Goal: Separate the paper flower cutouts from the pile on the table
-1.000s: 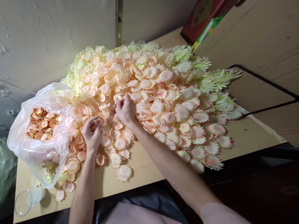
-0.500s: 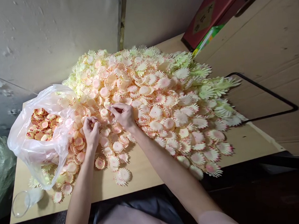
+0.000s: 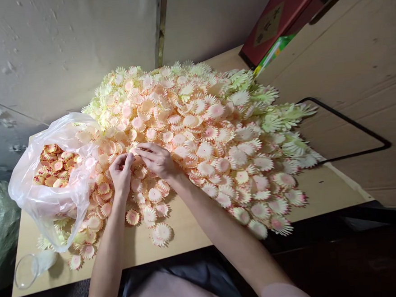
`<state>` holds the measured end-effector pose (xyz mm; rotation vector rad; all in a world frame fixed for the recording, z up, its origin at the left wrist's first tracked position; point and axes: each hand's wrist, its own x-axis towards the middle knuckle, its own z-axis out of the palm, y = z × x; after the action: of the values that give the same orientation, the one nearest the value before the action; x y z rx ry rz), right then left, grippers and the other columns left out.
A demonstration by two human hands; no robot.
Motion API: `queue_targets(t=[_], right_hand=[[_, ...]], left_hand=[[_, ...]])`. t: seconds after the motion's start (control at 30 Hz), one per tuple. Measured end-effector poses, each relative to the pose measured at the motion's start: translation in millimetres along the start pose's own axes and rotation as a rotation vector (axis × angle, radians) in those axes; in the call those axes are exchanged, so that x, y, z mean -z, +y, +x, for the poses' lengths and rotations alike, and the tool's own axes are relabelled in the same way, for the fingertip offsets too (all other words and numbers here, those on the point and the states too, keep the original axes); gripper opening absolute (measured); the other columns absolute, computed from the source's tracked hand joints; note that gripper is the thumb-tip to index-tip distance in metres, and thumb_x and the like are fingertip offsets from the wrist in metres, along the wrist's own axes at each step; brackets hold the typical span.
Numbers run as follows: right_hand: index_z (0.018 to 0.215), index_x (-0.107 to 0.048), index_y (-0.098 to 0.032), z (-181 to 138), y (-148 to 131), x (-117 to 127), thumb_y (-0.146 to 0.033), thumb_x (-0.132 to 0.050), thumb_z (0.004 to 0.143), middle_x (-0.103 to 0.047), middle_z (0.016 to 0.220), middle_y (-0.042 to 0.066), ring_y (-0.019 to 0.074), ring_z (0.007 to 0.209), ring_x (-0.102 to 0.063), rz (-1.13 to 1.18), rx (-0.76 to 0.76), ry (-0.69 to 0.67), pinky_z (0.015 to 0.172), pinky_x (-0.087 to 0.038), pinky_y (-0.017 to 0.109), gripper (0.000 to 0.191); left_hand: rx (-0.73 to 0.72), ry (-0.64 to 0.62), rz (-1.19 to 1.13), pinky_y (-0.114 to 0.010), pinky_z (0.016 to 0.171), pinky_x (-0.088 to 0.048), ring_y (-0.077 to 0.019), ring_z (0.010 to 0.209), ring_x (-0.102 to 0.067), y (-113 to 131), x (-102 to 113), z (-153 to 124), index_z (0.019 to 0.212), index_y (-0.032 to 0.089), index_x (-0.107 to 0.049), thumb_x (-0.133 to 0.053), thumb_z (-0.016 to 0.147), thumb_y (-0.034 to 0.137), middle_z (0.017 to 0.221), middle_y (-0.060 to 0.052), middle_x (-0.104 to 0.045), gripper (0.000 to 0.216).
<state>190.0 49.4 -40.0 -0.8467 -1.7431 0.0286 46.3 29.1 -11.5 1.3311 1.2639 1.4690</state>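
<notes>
right hand (image 3: 158,162) moved nearer left hand (image 3: 120,173), finger grips unclear; plastic bag (image 3: 50,202) contains flowers (image 3: 58,165)

Left forearm (image 3: 106,250) bare, reaching forward; right forearm (image 3: 219,215) slants across from the right. Left hand (image 3: 121,172) half curled, thumb (image 3: 128,161) up. Right hand (image 3: 157,161) turned inward, its fingers (image 3: 147,150) stretched toward that thumb. Hands close together; fingertip grip too small to tell.
</notes>
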Motion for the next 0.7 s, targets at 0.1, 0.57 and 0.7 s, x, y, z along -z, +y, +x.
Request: queue_targets(t=[0.1,0.57,0.7], right_hand=[[0.113,-0.072,-0.025,3,-4,2,-0.013,-0.051,0.092,-0.07,0.113,0.007,0.0181,0.102,-0.067,-0.01,0.011,0.013,0.089,-0.059,0.032,0.032],[0.104,-0.073,-0.024,9,-16,11,-0.022,-0.064,0.085,-0.07,0.112,0.006,0.0236,0.104,-0.056,-0.029,-0.019,-0.022,0.095,-0.05,0.043,0.021],[0.093,-0.075,-0.022,9,-19,13,-0.025,-0.064,0.083,-0.067,0.108,0.009,0.0249,0.104,-0.055,0.02,-0.072,-0.046,0.094,-0.049,0.045,0.015]], left_hand=[[-0.015,0.005,-0.005,-0.023,0.07,-0.047,-0.0134,0.07,-0.061,-4,1,1,0.079,0.017,-0.072,-0.069,0.081,0.036,0.074,-0.002,-0.07,0.02],[-0.024,0.056,0.061,-0.021,0.061,-0.043,-0.011,0.063,-0.057,-5,5,0,0.075,0.015,-0.073,-0.072,0.079,0.041,0.069,-0.001,-0.068,0.026],[-0.03,0.048,0.058,-0.021,0.059,-0.041,-0.0099,0.061,-0.054,-5,6,0,0.073,0.015,-0.071,-0.073,0.078,0.041,0.066,0.0,-0.065,0.026]])
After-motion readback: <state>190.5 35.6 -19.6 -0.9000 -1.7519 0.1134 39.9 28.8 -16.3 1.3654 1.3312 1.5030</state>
